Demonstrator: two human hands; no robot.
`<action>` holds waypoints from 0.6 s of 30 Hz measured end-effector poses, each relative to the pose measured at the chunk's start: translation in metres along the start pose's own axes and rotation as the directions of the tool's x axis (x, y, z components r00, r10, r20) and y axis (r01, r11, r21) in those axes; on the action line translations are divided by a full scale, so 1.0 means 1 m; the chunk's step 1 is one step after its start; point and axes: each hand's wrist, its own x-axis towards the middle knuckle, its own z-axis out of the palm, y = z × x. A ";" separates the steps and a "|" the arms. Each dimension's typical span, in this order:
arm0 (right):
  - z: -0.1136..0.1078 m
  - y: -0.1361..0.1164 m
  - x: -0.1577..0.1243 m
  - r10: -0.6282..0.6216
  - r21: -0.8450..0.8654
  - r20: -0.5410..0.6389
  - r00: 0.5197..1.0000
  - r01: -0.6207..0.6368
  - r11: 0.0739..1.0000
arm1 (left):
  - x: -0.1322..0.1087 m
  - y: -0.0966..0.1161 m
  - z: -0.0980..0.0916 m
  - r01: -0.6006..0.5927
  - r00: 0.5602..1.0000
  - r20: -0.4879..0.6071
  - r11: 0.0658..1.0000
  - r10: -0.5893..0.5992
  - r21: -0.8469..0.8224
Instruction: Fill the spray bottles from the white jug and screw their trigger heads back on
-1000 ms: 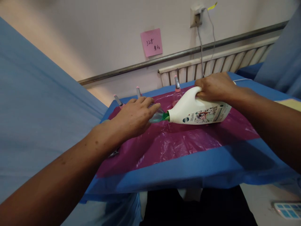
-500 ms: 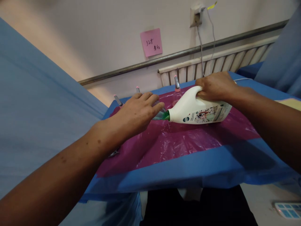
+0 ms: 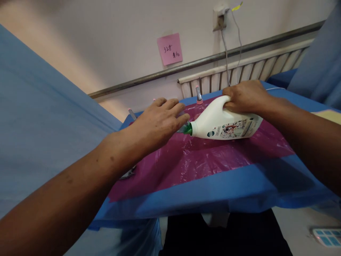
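Since the earlier frame the left hand [image 3: 160,122] has shifted up and to the right. It now covers most of the clear cup [image 3: 183,128] that was in plain view at the bottle's mouth. The bottle [image 3: 223,125] and the right hand [image 3: 246,96] sit almost as before.

Nearest the camera, at lower right, lies a pale panel [image 3: 327,237] with blue squares. Beyond it is the surface [image 3: 213,192], wrapped in blue cloth, with a magenta plastic sheet [image 3: 202,160] spread over its middle. A metal clip [image 3: 128,173] lies at the sheet's left edge, partly hidden by the left forearm.

Over the sheet the white bottle lies nearly on its side, its green neck pointing left. The right hand is closed round the bottle's handle. The left hand lies with fingers stretched and slightly spread over the cup at the neck; whether it grips the cup cannot be told.

Along the far edge stand metal pegs [image 3: 198,95] with pink tips. Behind them are a radiator [image 3: 239,71], a pink note [image 3: 169,49] on the wall and a socket [image 3: 218,18] with a cable hanging from it. A blue drape [image 3: 39,117] fills the left.
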 end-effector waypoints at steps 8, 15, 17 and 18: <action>0.000 0.005 -0.005 0.039 0.025 -0.031 0.999 -0.039 0.999 | -0.006 -0.001 -0.001 0.075 0.997 0.026 0.997 -0.075 -0.006; -0.001 0.021 -0.017 0.123 0.044 -0.032 0.992 -0.122 0.992 | -0.022 0.006 0.007 0.321 0.947 0.044 0.930 -0.318 -0.180; 0.000 0.027 -0.022 0.157 0.047 -0.040 0.987 -0.155 0.987 | -0.024 0.011 0.019 0.371 0.925 0.031 0.884 -0.378 -0.284; 0.000 0.030 -0.024 0.177 0.050 -0.036 0.984 -0.175 0.983 | -0.024 0.014 0.026 0.391 0.913 0.027 0.853 -0.407 -0.345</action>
